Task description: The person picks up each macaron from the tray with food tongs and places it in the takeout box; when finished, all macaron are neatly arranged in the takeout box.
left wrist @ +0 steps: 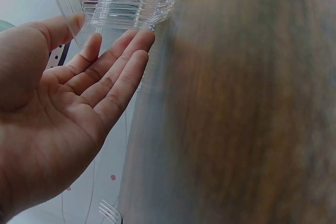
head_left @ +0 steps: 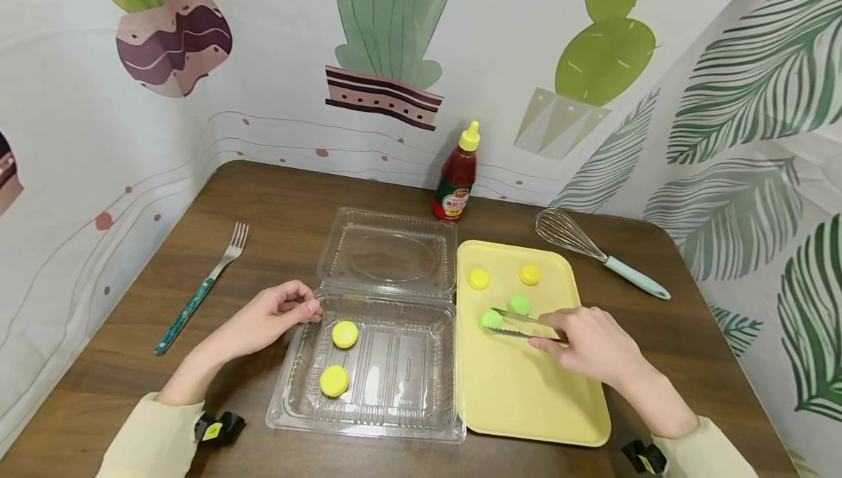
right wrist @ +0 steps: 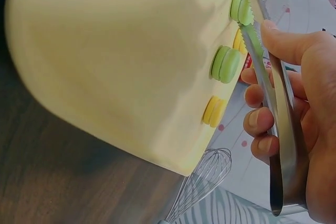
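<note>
My right hand [head_left: 592, 343] grips metal tongs [right wrist: 286, 129], thumb on one side and fingers curled round the other. The tongs' serrated tips lie on either side of a green macaron [head_left: 490, 319] on the yellow tray [head_left: 526, 397]. Another green macaron [head_left: 519, 305] sits just beside it. My left hand [head_left: 276, 317] is at the left edge of a clear plastic container [head_left: 421, 368], near its hinge. Its fingers [left wrist: 113, 85] are loosely extended, with the thumb at the plastic rim. Inside the container lie two yellow macarons, one farther back [head_left: 345, 334] and one nearer [head_left: 334, 381].
Two yellow macarons, left [head_left: 478, 278] and right [head_left: 530, 274], lie at the tray's far end. The container's raised lid [head_left: 388, 251] stands open behind it. Around them are a red sauce bottle [head_left: 457, 178], a whisk [head_left: 618, 270] and a fork [head_left: 200, 291].
</note>
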Available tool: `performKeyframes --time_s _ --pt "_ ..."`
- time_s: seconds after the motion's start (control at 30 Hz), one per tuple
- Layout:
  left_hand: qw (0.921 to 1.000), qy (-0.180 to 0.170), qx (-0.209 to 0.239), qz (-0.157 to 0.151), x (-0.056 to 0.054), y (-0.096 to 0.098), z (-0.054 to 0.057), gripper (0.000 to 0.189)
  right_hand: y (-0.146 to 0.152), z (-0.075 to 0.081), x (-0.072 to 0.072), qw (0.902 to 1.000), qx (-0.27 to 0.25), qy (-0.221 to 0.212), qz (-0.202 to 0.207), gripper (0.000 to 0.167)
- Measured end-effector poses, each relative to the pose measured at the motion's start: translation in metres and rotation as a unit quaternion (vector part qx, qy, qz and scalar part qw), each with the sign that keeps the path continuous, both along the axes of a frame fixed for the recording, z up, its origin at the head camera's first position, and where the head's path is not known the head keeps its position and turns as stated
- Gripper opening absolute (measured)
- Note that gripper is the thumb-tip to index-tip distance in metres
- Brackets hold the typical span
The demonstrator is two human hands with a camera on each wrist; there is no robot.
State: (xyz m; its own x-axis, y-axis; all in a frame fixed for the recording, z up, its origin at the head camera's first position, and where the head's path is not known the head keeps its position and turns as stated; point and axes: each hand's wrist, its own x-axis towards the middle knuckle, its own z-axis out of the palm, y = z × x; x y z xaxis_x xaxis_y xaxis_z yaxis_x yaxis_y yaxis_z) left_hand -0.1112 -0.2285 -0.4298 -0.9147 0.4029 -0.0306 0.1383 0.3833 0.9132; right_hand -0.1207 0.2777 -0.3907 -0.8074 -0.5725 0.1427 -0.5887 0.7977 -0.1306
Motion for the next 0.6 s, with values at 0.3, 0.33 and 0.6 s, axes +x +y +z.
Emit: performKeyframes --time_s 0.3,0.33,0.6 --pt "1.0 0.0 0.002 -0.002 0.0001 0.0006 0.0001 0.014 -0.0014 0.0022 -0.0005 0.9999 0.012 -0.001 -0.002 0.027" --pt "1.0 0.001 0.001 -0.002 0.0002 0.0007 0.0003 0.014 -0.0013 0.0022 -0.0005 0.9999 0.012 -0.001 -0.001 0.027" --pt "1.0 0.002 -0.002 -0.003 0.0009 0.0009 0.0018 0.013 -0.0007 0.0031 -0.0015 0.9999 0.016 0.0 0.001 0.028"
